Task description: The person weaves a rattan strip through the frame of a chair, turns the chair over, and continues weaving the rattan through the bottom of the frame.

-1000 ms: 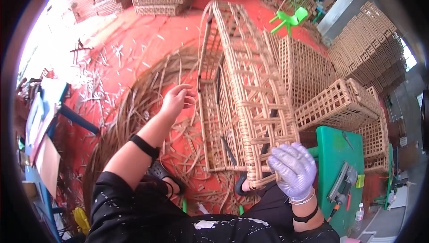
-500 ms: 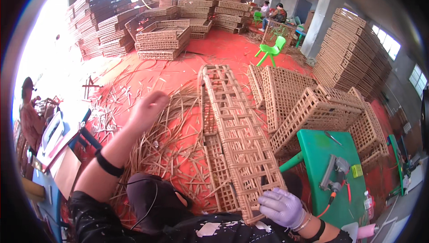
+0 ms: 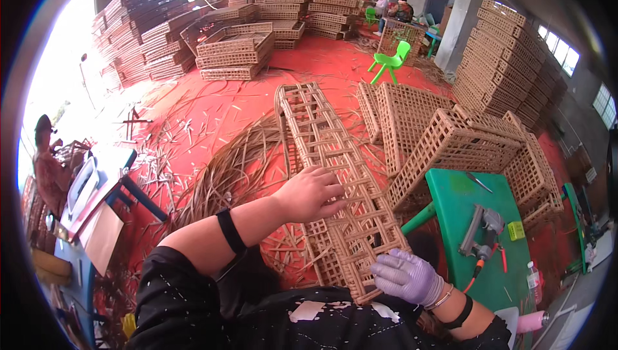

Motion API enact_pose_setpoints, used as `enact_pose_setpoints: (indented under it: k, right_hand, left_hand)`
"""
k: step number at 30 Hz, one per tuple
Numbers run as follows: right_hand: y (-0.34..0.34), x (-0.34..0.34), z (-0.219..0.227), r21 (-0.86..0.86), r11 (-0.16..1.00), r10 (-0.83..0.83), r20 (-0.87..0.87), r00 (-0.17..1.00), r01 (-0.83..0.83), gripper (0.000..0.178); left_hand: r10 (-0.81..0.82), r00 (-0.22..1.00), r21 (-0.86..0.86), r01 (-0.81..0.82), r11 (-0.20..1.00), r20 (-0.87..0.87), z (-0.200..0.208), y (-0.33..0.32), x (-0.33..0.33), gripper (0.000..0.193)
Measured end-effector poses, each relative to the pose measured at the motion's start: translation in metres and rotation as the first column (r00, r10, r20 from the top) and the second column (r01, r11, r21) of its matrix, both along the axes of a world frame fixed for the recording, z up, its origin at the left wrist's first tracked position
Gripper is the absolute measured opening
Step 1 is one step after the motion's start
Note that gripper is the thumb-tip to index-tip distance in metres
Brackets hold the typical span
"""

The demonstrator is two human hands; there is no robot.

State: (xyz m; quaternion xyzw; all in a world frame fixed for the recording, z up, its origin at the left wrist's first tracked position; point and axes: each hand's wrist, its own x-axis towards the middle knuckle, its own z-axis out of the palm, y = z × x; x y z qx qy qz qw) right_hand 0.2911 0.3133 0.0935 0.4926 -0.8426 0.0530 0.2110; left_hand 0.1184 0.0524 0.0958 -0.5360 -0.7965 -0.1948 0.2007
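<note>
A long basket of woven brown strips (image 3: 328,157) stands on its edge before me, its narrow latticed side turned up and running away from my body. At its near right corner, my right hand (image 3: 407,277) in a pale purple glove is closed over the rim. My bare left hand (image 3: 311,195) rests across the middle of the upturned side, fingers bent and drawn together at the weave. Whether a strip is pinched between those fingertips is hidden. Loose brown strips (image 3: 225,163) lie in a long bundle on the floor to the left of the basket.
A green stool (image 3: 454,221) at my right bears a nail gun (image 3: 481,237) with an orange-ended hose. Behind it are latticed baskets (image 3: 450,150). A blue table (image 3: 71,279) stands at left. Further off are a green chair (image 3: 391,64), stacked baskets (image 3: 235,54) and seated people (image 3: 400,12).
My left hand has come right and down from above the loose strips onto the basket's upturned side. The right hand keeps its grip at the near corner.
</note>
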Motion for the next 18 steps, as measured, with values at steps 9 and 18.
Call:
enact_pose_setpoints:
  k: [9,18]
  right_hand:
    - [-0.004,-0.007,0.006,-0.101,0.995,-0.019,0.049,0.999,0.024,0.02]
    - [-0.005,-0.009,-0.019,-0.6,0.629,0.169,0.725,0.667,0.494,0.111]
  left_hand:
    - [0.109,0.991,0.056,-0.105,0.993,-0.075,0.003,-0.008,0.016,0.044]
    - [-0.186,0.238,0.3,-0.821,0.486,0.953,-0.05,0.031,0.034,0.066]
